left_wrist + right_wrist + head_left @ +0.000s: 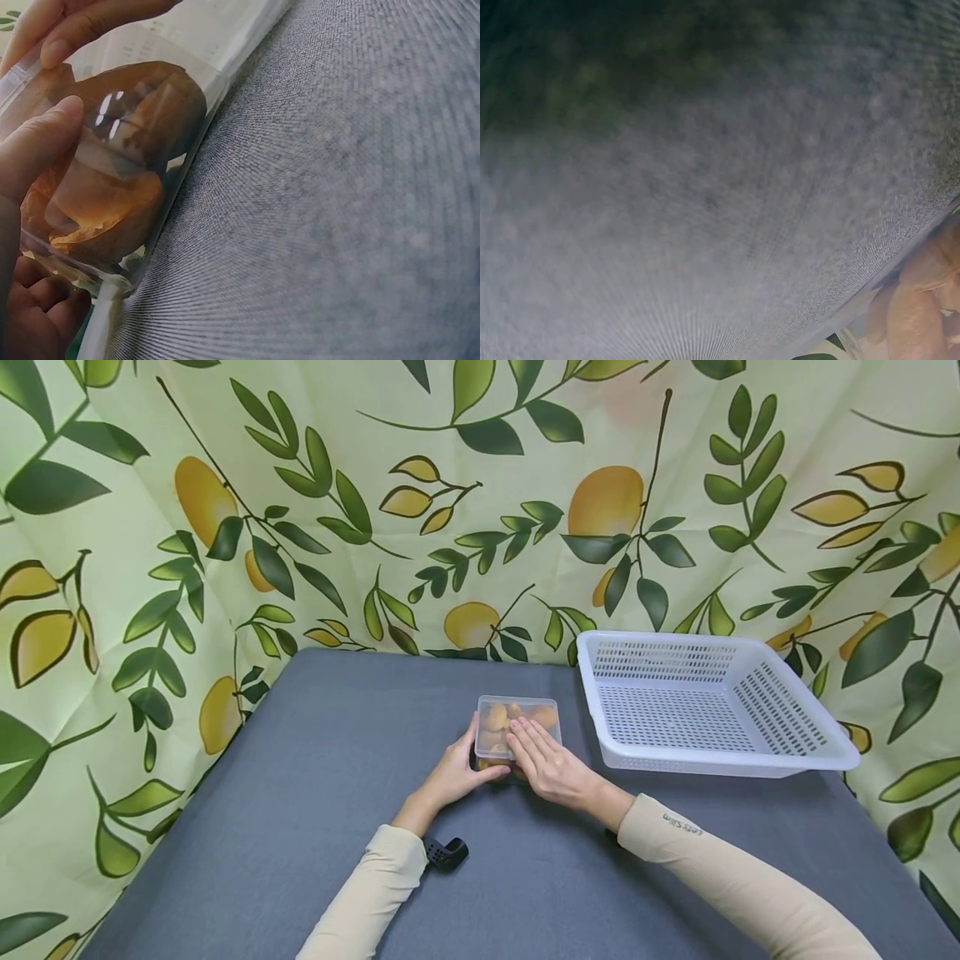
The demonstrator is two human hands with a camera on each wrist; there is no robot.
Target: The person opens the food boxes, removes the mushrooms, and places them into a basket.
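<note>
A clear plastic box (492, 704) with a lid stands on the grey table, filled with several round orange-brown items (105, 202) whose kind I cannot tell. My left hand (452, 772) grips the box from its left side, thumb along the front wall and fingers round the far side. Across the lid's right part my right hand (551, 766) lies with straight fingers, pressing on it. In the left wrist view the right thumb (97, 26) touches the box's upper edge. The right wrist view catches only part of a hand (922, 300) at its lower right.
A white perforated plastic basket (667, 762) stands at the back right of the table, just right of the box. The grey cloth-covered table (360, 718) stretches left and front. Behind hangs a leaf-and-fruit patterned curtain (337, 585).
</note>
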